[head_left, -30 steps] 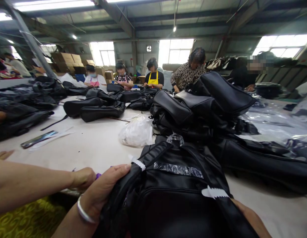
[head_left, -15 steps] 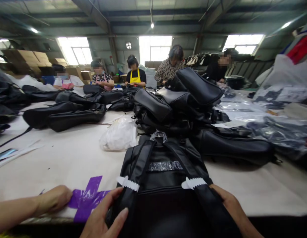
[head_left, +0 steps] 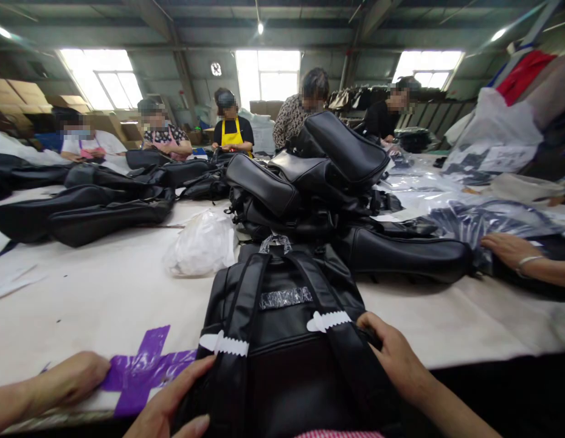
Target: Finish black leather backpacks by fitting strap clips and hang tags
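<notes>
A black backpack (head_left: 282, 347) lies on the white table (head_left: 81, 298) right in front of me, back side up, with white paper bands (head_left: 225, 345) wrapped round both shoulder straps. My left hand (head_left: 173, 407) curls over the bag's lower left edge beside the left strap. My right hand (head_left: 394, 356) grips the right strap just below its paper band (head_left: 328, 320). A clear-wrapped handle (head_left: 273, 243) shows at the bag's top.
A co-worker's hand (head_left: 67, 380) rests by a purple tape cross (head_left: 140, 371) at my left; another person's hand (head_left: 510, 249) lies at the right. A white plastic bag (head_left: 202, 243), a pile of black bags (head_left: 309, 176) and long black cases (head_left: 81, 213) crowd the table. Several people work at the far side.
My view has swung right and the backpack sits more centred. My right hand has moved up onto the right strap. A person's hand has come into view at the right.
</notes>
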Tool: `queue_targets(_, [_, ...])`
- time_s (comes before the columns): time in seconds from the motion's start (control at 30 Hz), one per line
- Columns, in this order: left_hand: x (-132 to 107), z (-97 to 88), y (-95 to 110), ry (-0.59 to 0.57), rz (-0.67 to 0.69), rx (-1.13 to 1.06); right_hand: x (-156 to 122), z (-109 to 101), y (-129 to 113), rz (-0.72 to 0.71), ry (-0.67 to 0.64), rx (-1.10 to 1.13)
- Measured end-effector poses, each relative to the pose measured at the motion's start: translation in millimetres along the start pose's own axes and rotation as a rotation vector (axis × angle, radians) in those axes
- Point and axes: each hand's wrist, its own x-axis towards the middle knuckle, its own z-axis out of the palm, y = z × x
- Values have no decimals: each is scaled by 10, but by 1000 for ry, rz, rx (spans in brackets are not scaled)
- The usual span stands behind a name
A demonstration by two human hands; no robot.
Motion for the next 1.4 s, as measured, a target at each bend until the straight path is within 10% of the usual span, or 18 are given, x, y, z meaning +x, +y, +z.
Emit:
queue_targets(0.23, [424, 194, 540, 209, 67, 219, 86, -38, -161, -274, -65, -77])
queue_targets(0.47, [894, -395, 1140, 85, 37, 204, 388, -284, -501, -212, -62, -179])
queue_targets(0.7, [1443, -233, 824, -31, 11, 386, 794, -26, -269, 41, -203, -101])
queue_targets(0.93, [1383, 139, 420, 173, -54, 571, 792, 197, -107, 136, -191, -123])
queue_targets(1.2, [1059, -130, 1277, 362, 359, 760, 777, 184, -162, 135, -198, -261])
queue_targets(1.4, [907, 785, 1299, -278, 581, 630, 805, 135, -152, 64, -191, -268])
